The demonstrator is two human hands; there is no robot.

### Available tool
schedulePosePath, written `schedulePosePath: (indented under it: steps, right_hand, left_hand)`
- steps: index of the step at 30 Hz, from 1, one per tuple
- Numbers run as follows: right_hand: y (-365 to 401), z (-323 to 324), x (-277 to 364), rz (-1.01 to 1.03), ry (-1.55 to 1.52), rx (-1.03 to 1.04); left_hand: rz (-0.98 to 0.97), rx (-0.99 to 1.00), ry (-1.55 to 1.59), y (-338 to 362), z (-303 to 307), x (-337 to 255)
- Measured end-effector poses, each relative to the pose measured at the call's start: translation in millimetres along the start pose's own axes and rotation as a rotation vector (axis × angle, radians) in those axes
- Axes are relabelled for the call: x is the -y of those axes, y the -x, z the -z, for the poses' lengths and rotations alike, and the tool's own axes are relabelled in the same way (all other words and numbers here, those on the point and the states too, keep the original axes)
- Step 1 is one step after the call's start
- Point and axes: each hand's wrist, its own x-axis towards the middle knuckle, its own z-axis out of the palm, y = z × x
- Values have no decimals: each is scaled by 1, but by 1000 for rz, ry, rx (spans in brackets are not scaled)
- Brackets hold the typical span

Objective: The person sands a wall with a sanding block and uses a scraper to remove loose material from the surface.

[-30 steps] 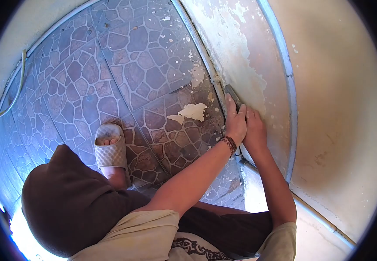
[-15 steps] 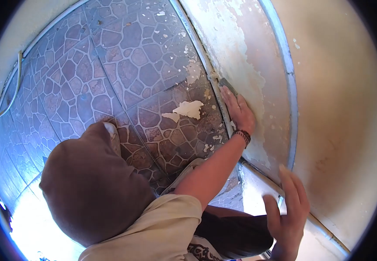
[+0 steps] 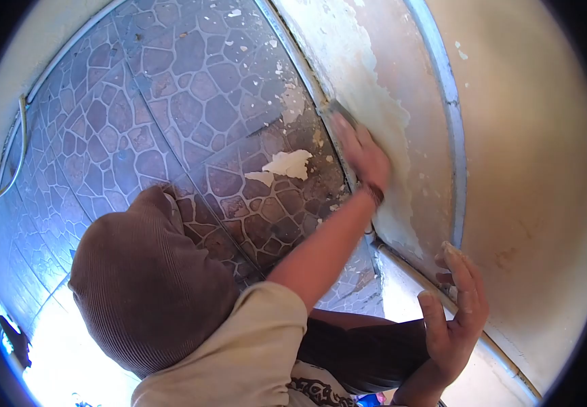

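Floor [image 3: 171, 102] spans 9 to 12 o'clock; wall [image 3: 415, 102] spans 12 to 4; left hand [image 3: 362, 154] lies on their joint, scraper [image 3: 337, 110] at its 11 o'clock; paint flake [image 3: 288, 164] on floor at its 9 o'clock; right hand [image 3: 457, 319] against wall at 5 o'clock; knee [image 3: 151, 285] at 7.

We see through one head-worn fisheye camera, ringed in black, tilted steeply down over our knee [image 3: 151, 285] onto the tiled floor [image 3: 192, 88], with the peeling wall [image 3: 402, 88] at right, near enough that our left hand [image 3: 361, 152] reaches it.
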Motion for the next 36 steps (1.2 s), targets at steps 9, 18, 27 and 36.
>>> schedulePosePath:
  steps: [9, 18, 27, 36]
  right_hand:
    - [-12, 3, -5, 84, 68, -20]
    - [2, 6, -13, 58, 43, -42]
    - [5, 9, -37, 45, -3, -12]
    - [7, 13, -34, 85, -10, 0]
  left_hand:
    - [-227, 163, -229, 53, 19, 13]
    - [-387, 185, -262, 4, 26, 25]
    - [-487, 93, -280, -38, 11, 13]
    - [-423, 268, -333, 55, 33, 27]
